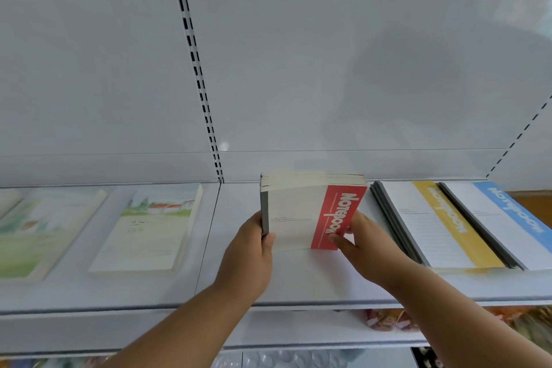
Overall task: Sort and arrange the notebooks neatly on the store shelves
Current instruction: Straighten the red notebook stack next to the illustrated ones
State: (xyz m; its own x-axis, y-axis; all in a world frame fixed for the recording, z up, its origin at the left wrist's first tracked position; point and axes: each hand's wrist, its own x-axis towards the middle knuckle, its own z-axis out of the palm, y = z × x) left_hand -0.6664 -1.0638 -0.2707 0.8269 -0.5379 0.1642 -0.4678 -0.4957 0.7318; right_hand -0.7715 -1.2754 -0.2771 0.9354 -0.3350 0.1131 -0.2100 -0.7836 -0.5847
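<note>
Red-band notebooks: a thick bundle [310,212] held upright on the white shelf [298,278], near its middle, cover facing the camera, red strip with "Notebook" printed sideways on its right part. The bundle's bottom edge is hidden behind the hands, so I cannot tell whether it touches the shelf board.
Left hand: [251,251] grips the bundle's grey left edge, thumb on the front cover, fingers hidden behind the bundle.
Right hand: [361,245] holds the bundle's right side, thumb pressed on the lower end of the red strip; the other fingers wrap round the edge and are only partly seen.
Yellow-band notebooks: a flat pile [433,224] just right of the bundle, grey spines showing on the left.
Blue-band notebooks: a flat pile [501,218] overlapping the right edge of the yellow-band one; its far right corner is cut off by the frame.
Landscape notebooks: one pile [149,227] lies flat on the left shelf section, another [38,233] further left, cropped at the frame edge; cover text too faint to read.
Slotted rail: [197,69] runs up the back panel between the two shelf sections.
Lower shelf: blurred coloured goods [388,320] under the board, not identifiable.
</note>
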